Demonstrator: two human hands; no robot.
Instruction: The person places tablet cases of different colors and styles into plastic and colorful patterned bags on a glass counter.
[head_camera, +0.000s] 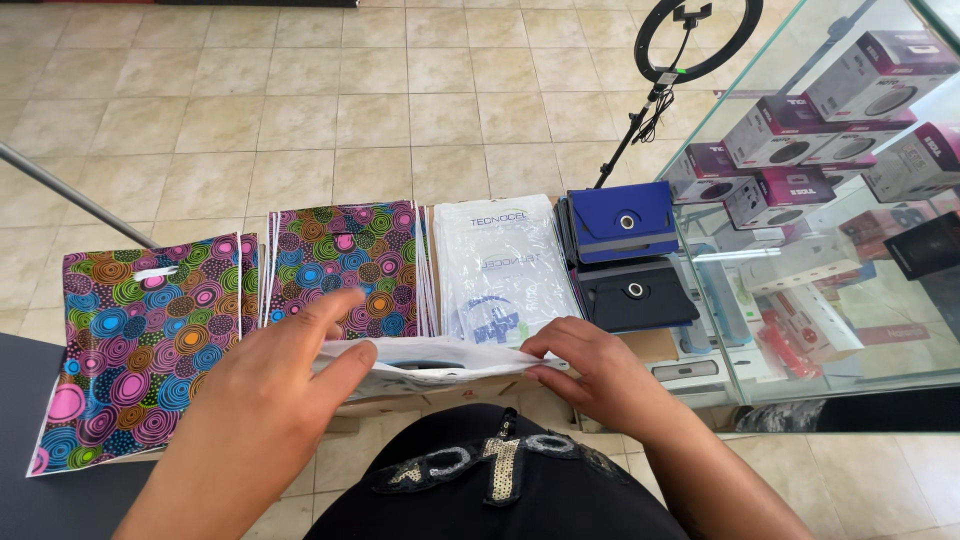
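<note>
Below, two hands work one white plastic bag (440, 362), thin, glossy and crumpled, held flat at the near edge of the counter, just above the person's dark lap. The left hand (270, 385) lies palm down with fingers stretched out and close together, the fingertips (345, 300) resting over the bag's left end. The right hand (590, 375) is curled, thumb and fingers pinching the bag's right edge. Behind the bag lie stacks of flat bags: two colourful stacks printed with swirling circles, the big one (135, 345) at far left and another (345, 265) beside it, with a thin stack showing only its edge between them, then one stack of clear-white bags (500, 265) with blue print. Right of those sit two padded tablet cases with round centre discs, one blue (620, 220) and one black (635, 292). A glass case (800, 330) on the right holds roughly seven small grey-and-purple boxes (790, 130). One ring light (690, 40) on a stand rises from the beige tiled floor (300, 110).
</note>
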